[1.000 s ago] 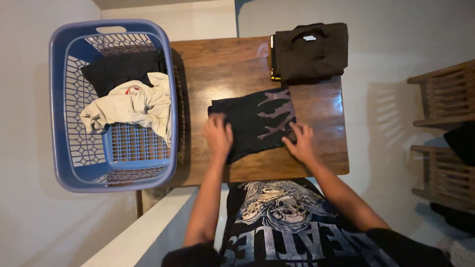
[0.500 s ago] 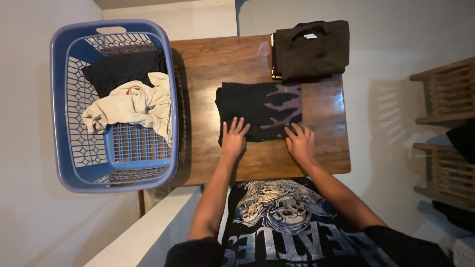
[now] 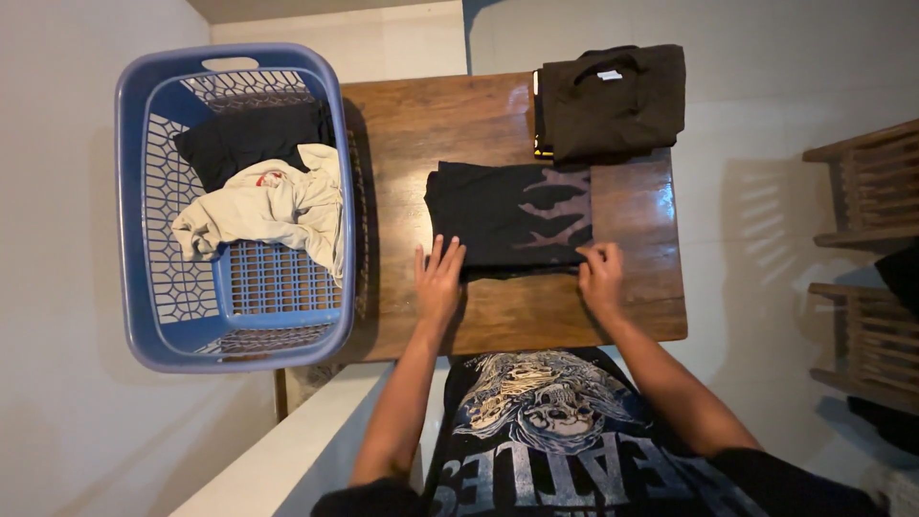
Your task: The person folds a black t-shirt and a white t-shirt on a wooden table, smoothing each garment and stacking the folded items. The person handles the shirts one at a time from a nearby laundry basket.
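A black garment with a grey flame print (image 3: 512,215) lies folded into a rectangle on the wooden table (image 3: 421,134). My left hand (image 3: 437,280) rests flat, fingers spread, at the garment's near left corner. My right hand (image 3: 601,278) pinches the near right corner, fingers curled on the fabric edge. A dark brown folded shirt stack (image 3: 613,101) sits at the table's far right corner, beyond the black garment.
A blue plastic laundry basket (image 3: 134,230) stands left of the table, holding a cream garment (image 3: 263,206) and a black one (image 3: 251,134). Wooden slatted furniture (image 3: 866,258) is at the right. White tiled floor surrounds the table.
The garment has gone from a skewed heap to a squared flat rectangle. Both hands slid back toward me to its near edge, and my right hand curled onto the corner.
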